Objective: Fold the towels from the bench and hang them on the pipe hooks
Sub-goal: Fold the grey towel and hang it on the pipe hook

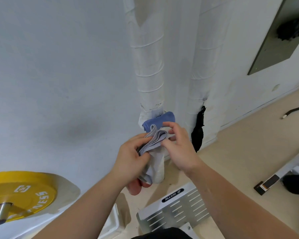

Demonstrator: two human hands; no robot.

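Both hands are raised close together in front of the wrapped pipes, meeting on a folded grey towel point(154, 140). The left hand point(133, 159) grips the towel's layered bundle, its fingers curled round the folds, and the loose part of the cloth hangs down below the palm. The right hand point(179, 147) is at the towel's far end with its thumb against the folded edge and its fingers curled just beyond; whether those fingers actually close on the cloth cannot be told. Just beyond the hands a blue towel point(160, 120) already hangs, folded, against the left pipe point(148, 66), near the grey towel's tip; the hook that bears it is mostly hidden. To the right of the right hand a black strap-like item point(198, 131) hangs on the right pipe point(204, 66). Below the hands, nearer the person, is a white slotted metal panel point(176, 211), and well to the left of the left forearm a yellow weight plate point(24, 192) sits on a bar.
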